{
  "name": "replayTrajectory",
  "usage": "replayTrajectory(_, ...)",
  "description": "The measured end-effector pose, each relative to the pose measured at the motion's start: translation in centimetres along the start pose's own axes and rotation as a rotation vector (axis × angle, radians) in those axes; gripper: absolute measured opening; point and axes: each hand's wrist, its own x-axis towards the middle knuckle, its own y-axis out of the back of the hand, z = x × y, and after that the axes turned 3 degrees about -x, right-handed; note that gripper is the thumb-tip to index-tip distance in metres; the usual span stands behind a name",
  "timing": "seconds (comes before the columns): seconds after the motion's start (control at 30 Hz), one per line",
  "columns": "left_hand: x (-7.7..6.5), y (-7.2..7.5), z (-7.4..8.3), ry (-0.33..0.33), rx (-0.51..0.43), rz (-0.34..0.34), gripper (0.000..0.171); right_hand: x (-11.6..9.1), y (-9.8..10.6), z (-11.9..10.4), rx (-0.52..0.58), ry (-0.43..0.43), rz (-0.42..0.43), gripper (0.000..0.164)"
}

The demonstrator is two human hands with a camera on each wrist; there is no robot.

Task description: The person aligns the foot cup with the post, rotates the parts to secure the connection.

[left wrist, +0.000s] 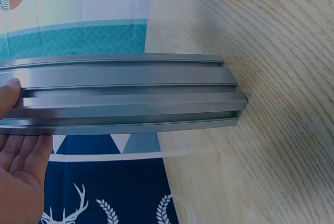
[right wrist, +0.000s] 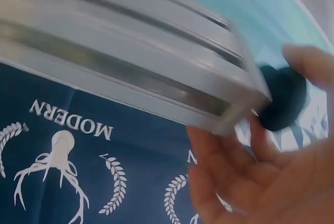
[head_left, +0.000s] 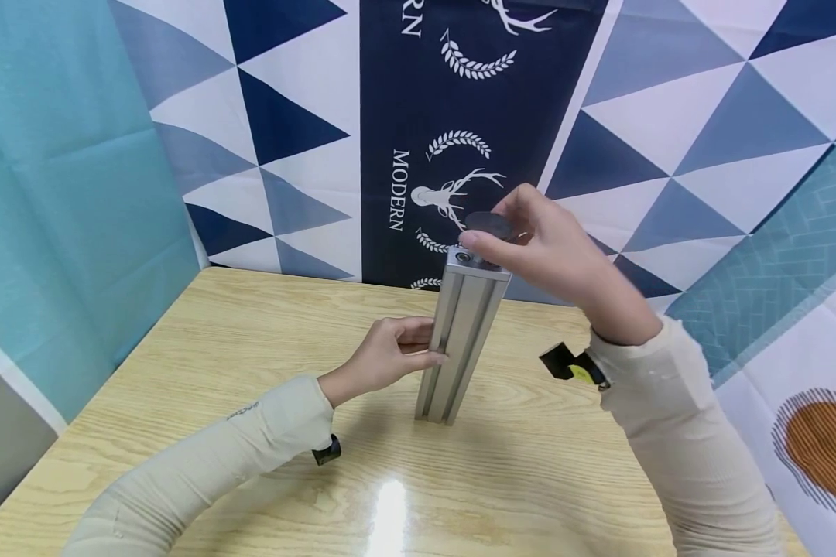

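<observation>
A silver aluminium profile (head_left: 463, 333) with grooved sides stands upright on the table, leaning slightly. Its side is gripped around mid-height by my left hand (head_left: 376, 357), thumb on the near face and fingers behind. The left wrist view shows the same thumb and fingers on the profile (left wrist: 130, 101), whose lower end is at the wood. Over the top end, my right hand (head_left: 553, 247) pinches a black round foot (head_left: 489, 225) between thumb and fingers. In the right wrist view this black foot (right wrist: 284, 97) sits close against the profile's end plate, blurred; its stem is mostly hidden.
The wood-grain table (head_left: 265, 333) reaches to a patterned cloth (head_left: 299, 139) hanging behind the profile. Teal curtain (head_left: 56, 178) hangs at the left, and another cloth with a brown circle (head_left: 825, 445) at the right. Small black cameras are strapped to both wrists.
</observation>
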Motion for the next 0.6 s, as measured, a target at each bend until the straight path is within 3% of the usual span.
replayTrajectory(0.13,0.1,-0.1,0.0,-0.01,0.002,-0.007,0.045,-0.3,-0.5,0.3,-0.051,0.03,0.067,0.051)
replayTrajectory(0.3,0.1,0.0,0.1,-0.011,0.006,0.0,0.044,-0.1,0.5,1.2,0.059,0.236,-0.136,0.055)
replayTrajectory(0.4,0.1,-0.1,0.1,0.001,0.01,0.005,0.045,0.0,1.2,1.6,0.155,0.305,-0.269,0.052)
replayTrajectory(0.5,0.1,-0.1,0.1,0.009,0.011,0.004,0.045,0.0,1.6,1.8,0.194,0.328,-0.32,0.046)
replayTrajectory(0.6,0.0,-0.1,0.1,0.01,0.007,0.003,0.045,0.2,1.5,1.7,0.189,0.314,-0.282,0.04)
